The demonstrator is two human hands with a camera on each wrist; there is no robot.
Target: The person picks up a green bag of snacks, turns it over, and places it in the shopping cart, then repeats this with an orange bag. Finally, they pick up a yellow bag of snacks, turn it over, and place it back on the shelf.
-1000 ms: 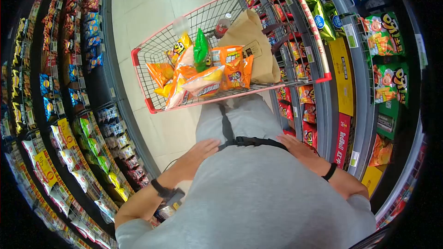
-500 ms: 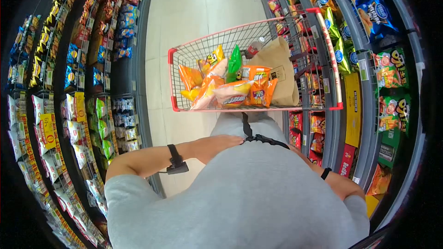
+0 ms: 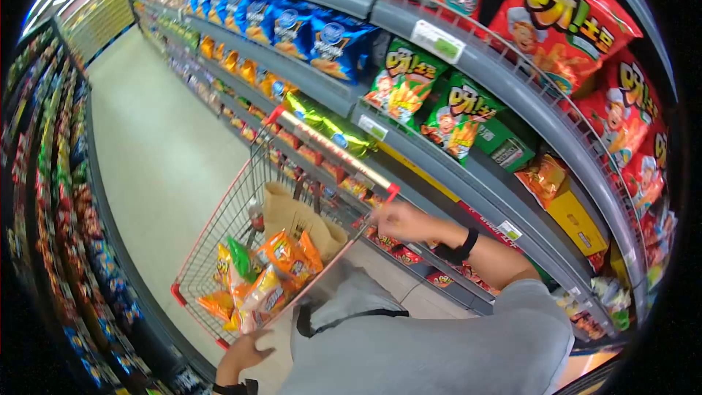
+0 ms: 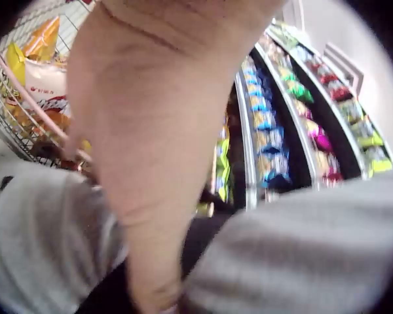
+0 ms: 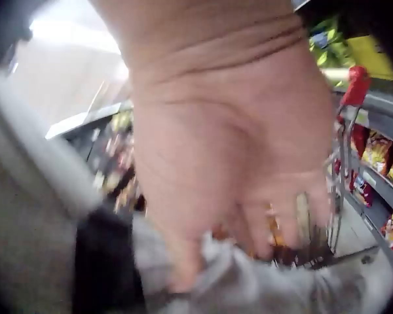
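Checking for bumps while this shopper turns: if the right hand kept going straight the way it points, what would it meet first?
Probably the red corner of the red wire shopping cart; the right hand is just short of it, fingers relaxed, though depth is unclear.

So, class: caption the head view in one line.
Shopper beside a snack-filled cart, right hand by its corner, left hand low.

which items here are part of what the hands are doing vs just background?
In hand:
right hand, raised by the cart's near corner
left hand, low beside the cart, holding nothing
cart
snack bags and paper bag in the cart

Background:
green chip bags, blue chip bags and red chip bags on the shelves
floor
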